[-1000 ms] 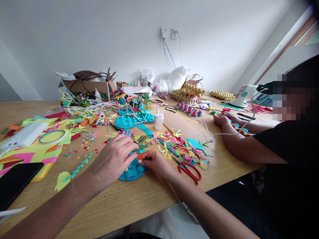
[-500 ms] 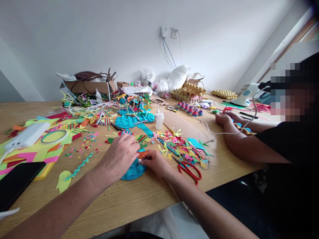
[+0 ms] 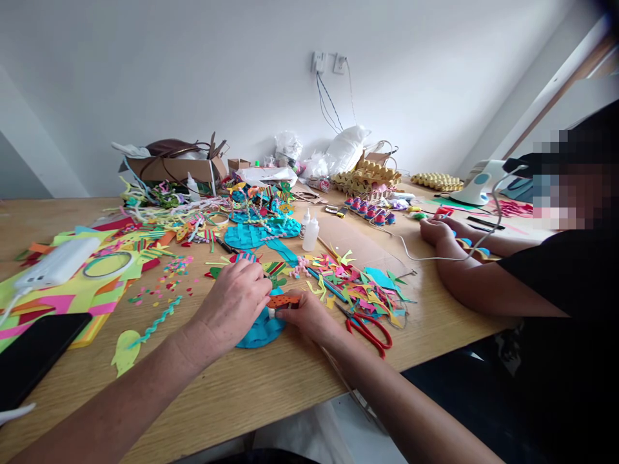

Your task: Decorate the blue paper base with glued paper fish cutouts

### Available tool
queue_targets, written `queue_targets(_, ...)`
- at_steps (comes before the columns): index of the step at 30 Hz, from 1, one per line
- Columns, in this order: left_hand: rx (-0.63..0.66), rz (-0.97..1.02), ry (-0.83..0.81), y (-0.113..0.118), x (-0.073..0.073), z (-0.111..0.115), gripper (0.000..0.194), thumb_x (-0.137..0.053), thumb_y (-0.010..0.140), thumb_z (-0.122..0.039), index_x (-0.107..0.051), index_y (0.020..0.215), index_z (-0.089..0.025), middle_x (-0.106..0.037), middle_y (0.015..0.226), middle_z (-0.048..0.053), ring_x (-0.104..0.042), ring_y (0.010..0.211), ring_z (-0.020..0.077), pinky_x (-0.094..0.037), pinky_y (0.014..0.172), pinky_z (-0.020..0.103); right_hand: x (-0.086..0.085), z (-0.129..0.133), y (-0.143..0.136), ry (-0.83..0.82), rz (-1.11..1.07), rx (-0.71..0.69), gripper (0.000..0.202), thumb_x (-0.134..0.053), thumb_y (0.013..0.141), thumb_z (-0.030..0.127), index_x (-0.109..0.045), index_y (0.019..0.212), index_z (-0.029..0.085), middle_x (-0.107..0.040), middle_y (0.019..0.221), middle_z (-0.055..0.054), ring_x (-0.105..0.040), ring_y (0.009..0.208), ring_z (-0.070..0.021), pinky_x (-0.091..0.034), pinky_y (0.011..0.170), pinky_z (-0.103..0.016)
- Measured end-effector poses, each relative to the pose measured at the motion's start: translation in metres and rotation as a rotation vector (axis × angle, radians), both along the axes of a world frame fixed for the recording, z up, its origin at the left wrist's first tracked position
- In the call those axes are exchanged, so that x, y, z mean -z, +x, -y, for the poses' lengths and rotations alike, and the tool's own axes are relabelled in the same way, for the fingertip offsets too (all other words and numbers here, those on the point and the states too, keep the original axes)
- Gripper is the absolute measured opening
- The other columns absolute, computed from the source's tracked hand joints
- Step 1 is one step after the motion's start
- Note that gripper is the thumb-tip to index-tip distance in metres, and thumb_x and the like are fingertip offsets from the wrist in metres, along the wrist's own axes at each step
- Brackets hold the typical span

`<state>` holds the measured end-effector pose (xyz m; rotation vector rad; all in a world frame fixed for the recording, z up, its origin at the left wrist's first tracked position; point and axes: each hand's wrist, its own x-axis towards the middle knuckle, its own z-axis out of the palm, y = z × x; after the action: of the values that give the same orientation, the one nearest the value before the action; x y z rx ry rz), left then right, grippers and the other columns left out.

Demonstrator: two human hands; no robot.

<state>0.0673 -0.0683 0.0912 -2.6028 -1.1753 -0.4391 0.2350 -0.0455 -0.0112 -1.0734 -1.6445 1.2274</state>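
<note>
A small orange paper piece with dark dots (image 3: pixel 284 301) is held above a round blue paper piece (image 3: pixel 261 331) near the table's front. My right hand (image 3: pixel 305 314) pinches its right end between thumb and fingers. At the left end, my left hand (image 3: pixel 236 296) has its fingers curled together against the orange paper, and its fingertips are partly hidden. A small white bit (image 3: pixel 271 313) shows by my right thumb. Striped and green paper cutouts (image 3: pixel 275 274) lie just beyond my hands.
Red-handled scissors (image 3: pixel 370 332) and colourful paper scraps (image 3: pixel 367 290) lie to the right. Glue bottles (image 3: pixel 310 234) stand behind. A black phone (image 3: pixel 46 354) and a yellow fish-shaped cutout (image 3: pixel 126 351) are at left. Another person's hands (image 3: pixel 435 229) work at right.
My right hand has shifted slightly, and more of the orange dotted paper shows between my hands. My left hand keeps nearly the same place.
</note>
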Motion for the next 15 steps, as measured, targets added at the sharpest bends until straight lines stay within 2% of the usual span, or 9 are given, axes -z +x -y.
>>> queue_targets(7, -0.019, 0.015, -0.033, 0.000, -0.004, 0.005, 0.011, -0.055, 0.080, -0.019, -0.062, 0.071, -0.017, -0.057, 0.078, 0.005, -0.049, 0.080, 0.0214, -0.042, 0.073, 0.036, -0.015, 0.007, 0.007, -0.042, 0.112, 0.056, 0.014, -0.063, 0.059, 0.010, -0.067, 0.069, 0.018, -0.051, 0.052, 0.007, -0.039, 0.047, -0.0074, -0.027, 0.046, -0.020)
queue_targets(15, -0.031, 0.007, 0.007, -0.003, -0.003, 0.007, 0.007, -0.057, 0.079, -0.020, -0.060, 0.073, -0.018, -0.055, 0.078, 0.004, -0.049, 0.079, 0.0209, -0.041, 0.071, 0.035, -0.022, 0.013, 0.009, -0.065, 0.205, 0.042, 0.010, -0.062, 0.059, 0.009, -0.063, 0.067, 0.015, -0.048, 0.052, 0.007, -0.038, 0.048, -0.0066, -0.026, 0.047, -0.020)
